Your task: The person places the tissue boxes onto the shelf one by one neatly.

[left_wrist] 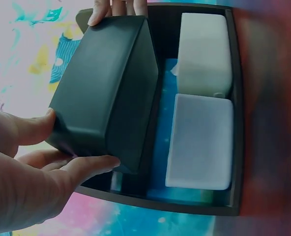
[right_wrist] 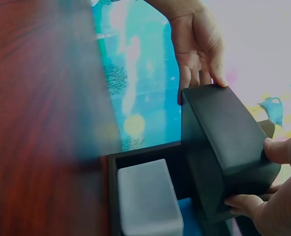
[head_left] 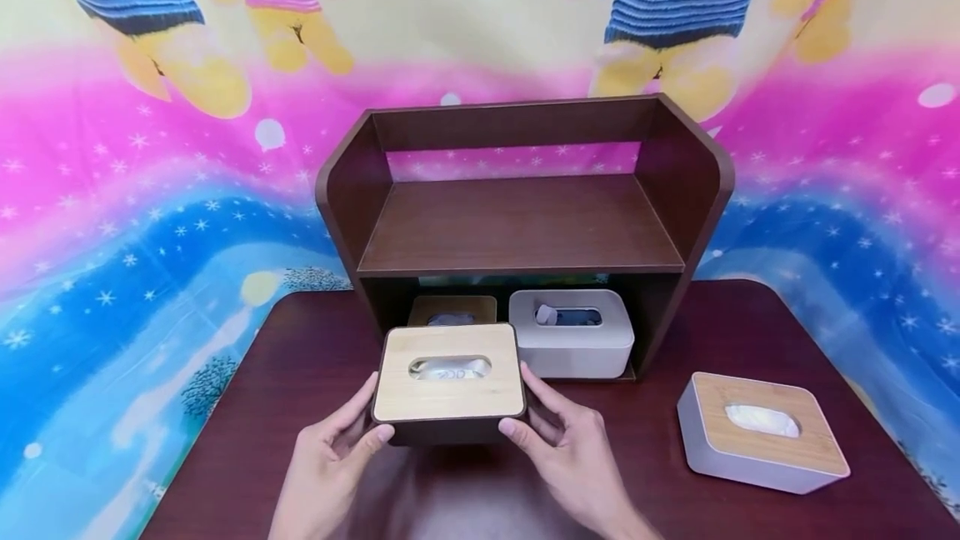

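Both hands hold a dark tissue box (head_left: 450, 398) with a light wooden lid, raised in front of the shelf's lower compartment. Its oval slot shows pale wrapped contents. My left hand (head_left: 330, 461) grips the left side, thumb at the front corner. On the opposite side, my right hand (head_left: 573, 457) grips it the same way. The left wrist view shows the box's dark front (left_wrist: 91, 83) between the hands, and the right wrist view shows its dark body (right_wrist: 229, 132) too. Behind it, a wooden-lidded box (head_left: 480, 307) is partly hidden, beside a light grey tissue box (head_left: 573, 357).
A dark brown two-tier shelf (head_left: 517, 223) stands on the reddish-brown table (head_left: 300, 373). Another tissue box (head_left: 780, 440), white with a wooden lid, lies on the table at the right. A colourful printed cloth (head_left: 480, 23) hangs behind.
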The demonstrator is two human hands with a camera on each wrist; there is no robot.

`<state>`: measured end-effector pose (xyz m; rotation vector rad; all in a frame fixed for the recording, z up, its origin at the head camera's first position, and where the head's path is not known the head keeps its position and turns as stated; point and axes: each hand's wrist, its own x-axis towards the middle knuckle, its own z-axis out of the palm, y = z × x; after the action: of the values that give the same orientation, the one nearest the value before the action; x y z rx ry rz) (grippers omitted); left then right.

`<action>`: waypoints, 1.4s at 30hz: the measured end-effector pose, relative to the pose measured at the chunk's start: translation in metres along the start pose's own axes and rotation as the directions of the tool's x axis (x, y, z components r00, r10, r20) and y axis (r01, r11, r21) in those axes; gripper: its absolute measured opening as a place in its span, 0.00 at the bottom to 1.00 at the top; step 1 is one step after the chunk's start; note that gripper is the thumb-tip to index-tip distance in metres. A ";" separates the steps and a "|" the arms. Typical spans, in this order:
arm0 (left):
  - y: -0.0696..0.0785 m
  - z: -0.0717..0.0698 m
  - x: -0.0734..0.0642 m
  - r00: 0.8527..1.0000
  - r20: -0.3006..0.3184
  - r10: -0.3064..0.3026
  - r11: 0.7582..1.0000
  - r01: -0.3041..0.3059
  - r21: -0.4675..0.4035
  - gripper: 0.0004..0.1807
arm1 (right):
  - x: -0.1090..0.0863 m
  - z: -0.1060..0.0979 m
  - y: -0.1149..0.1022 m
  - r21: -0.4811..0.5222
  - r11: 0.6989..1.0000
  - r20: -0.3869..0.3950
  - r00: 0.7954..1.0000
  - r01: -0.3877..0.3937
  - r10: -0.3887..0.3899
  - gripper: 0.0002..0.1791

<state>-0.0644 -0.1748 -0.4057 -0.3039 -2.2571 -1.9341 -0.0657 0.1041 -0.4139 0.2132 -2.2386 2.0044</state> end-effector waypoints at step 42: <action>0.121 -0.030 0.086 1.000 0.029 -0.002 0.992 -0.002 0.129 0.34 | 0.071 -0.017 -0.129 -0.318 0.906 0.008 0.956 0.280 -0.293 0.39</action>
<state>-0.1175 -0.1826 -0.2639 -0.3174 -2.3871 -1.7852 -0.1112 0.1061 -0.2730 0.4347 -2.3042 1.4681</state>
